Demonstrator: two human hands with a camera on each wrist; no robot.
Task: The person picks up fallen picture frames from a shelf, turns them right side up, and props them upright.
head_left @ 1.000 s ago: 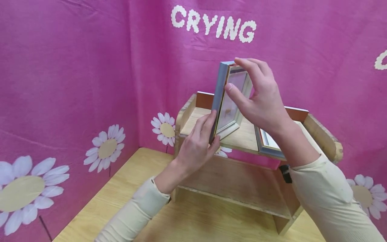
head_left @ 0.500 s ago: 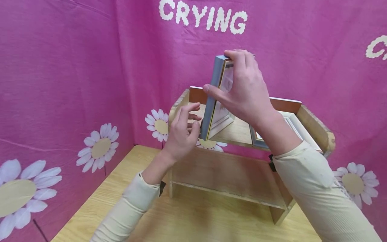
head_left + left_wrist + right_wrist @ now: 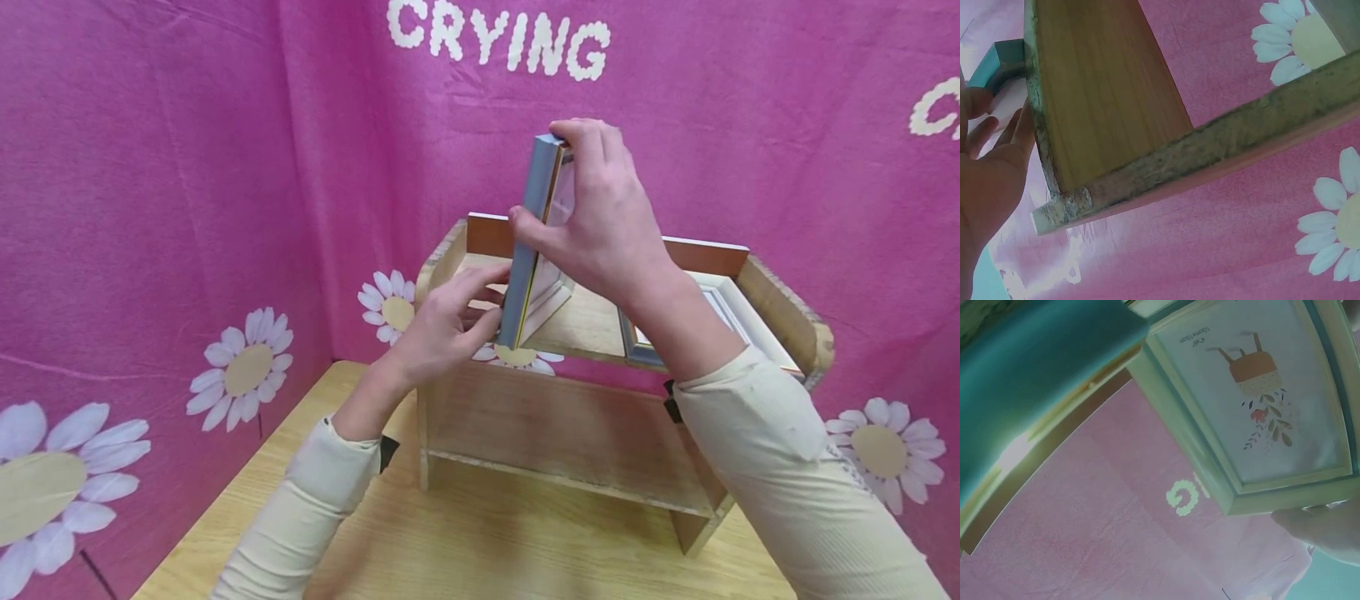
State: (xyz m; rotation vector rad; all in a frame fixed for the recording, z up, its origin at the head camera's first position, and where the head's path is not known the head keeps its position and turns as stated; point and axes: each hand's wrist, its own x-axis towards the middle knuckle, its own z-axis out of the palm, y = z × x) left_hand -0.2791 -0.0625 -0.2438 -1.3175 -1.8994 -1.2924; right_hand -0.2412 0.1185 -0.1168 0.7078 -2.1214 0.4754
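I see the right hand (image 3: pixel 603 212) gripping the blue-edged rectangular picture frame (image 3: pixel 523 287), slightly tilted, at eleven o'clock of the pale wooden shelf (image 3: pixel 570 429). The left hand (image 3: pixel 442 321), fingers (image 3: pixel 480 277) loosely parted, sits at the frame's eight o'clock, contact unclear. My read: positioning; next needs steady support.

Head view: bright; soft shadows fell on bench (image 3: pixel 450 546). Wrist views: hazy; left hand (image 3: pixel 988 194) shaded; glare whitened teal frame (image 3: pixel 1047 387).
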